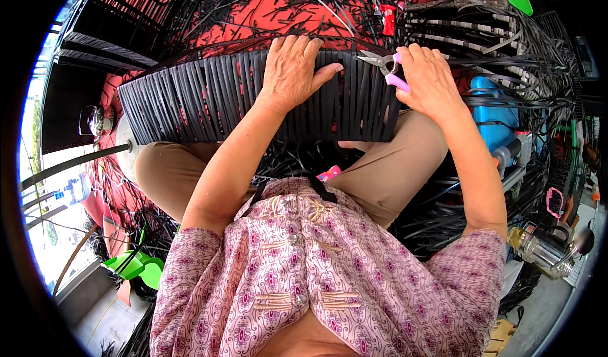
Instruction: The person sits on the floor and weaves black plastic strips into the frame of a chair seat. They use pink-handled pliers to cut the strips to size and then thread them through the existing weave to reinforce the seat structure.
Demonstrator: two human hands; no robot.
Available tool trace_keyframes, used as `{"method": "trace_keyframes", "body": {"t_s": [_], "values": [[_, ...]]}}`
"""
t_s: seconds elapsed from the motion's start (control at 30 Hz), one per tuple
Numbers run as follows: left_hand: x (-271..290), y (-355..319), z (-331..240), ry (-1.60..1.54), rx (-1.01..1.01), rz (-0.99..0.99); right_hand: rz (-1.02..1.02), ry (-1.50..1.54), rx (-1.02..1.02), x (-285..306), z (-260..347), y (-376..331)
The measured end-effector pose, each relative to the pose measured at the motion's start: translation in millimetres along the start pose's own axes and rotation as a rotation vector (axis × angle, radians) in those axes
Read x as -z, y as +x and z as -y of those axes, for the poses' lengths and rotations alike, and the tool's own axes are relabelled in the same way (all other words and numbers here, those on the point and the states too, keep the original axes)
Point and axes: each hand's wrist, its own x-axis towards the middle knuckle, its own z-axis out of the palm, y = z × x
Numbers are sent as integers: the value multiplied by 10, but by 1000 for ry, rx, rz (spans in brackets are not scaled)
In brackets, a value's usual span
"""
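Observation:
A long panel wrapped in black flat strips lies across my bent legs. My left hand holds it at the far edge, fingers curled over the rim and thumb stretched to the right across the strips. My right hand is closed on a pair of small snips with lilac handles, at the panel's far right corner. The short metal blades stand apart and point left, over the far edge. My right fingertips are partly hidden behind the handles.
Black strip offcuts litter the red floor beyond the panel. At the right lie bundled strips, a blue plastic container and a glass jar. Black slatted frames stand far left, and a green plastic piece lies lower left.

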Motion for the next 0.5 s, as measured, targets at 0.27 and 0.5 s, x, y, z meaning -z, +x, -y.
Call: {"method": "trace_keyframes", "body": {"t_s": [0.27,0.5], "values": [[31,2,-16,-24,18,50,49,41,-4,10,-26,-46],[18,10,5,-28,12,34,31,77,-41,-34,1,-92]]}}
